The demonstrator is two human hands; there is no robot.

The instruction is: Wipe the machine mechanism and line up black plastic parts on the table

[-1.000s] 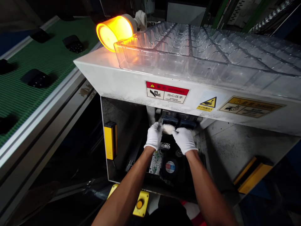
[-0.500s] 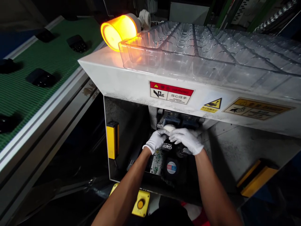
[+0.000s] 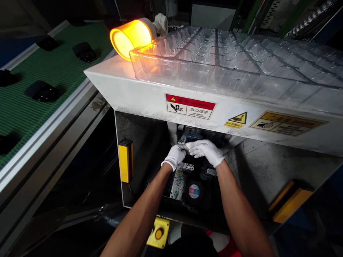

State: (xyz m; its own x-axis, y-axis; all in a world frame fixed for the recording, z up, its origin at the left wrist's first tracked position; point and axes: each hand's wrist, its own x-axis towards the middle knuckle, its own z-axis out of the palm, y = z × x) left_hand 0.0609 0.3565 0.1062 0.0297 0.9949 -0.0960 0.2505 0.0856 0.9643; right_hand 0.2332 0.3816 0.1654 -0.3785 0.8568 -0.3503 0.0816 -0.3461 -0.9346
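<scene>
Both hands wear white gloves and meet inside the dark bay of a machine. My left hand (image 3: 175, 156) has its fingers closed at the meeting point; what they hold, if anything, is hidden. From the other side my right hand (image 3: 208, 151) reaches in with fingers stretched out, slightly apart, over the left fingertips. Behind them is a dark blue block (image 3: 193, 137) of the machine. Below the hands are a small metal-topped fixture (image 3: 188, 167), a second metal piece (image 3: 211, 172) and a black part with a round red-and-blue label (image 3: 194, 191).
A white machine hood (image 3: 139, 85) with warning labels overhangs the bay. On it lie a clear plastic tray (image 3: 230, 76) and a lit orange lamp (image 3: 131, 38). Yellow posts (image 3: 125, 161) flank the opening. A green conveyor (image 3: 66, 76) carries several black parts. A yellow button box (image 3: 158, 232) sits below.
A white rounded piece showing above the fingertips earlier is now mostly covered or out of sight. The right hand has shifted left and slightly up over the left fingertips. The view has shifted slightly.
</scene>
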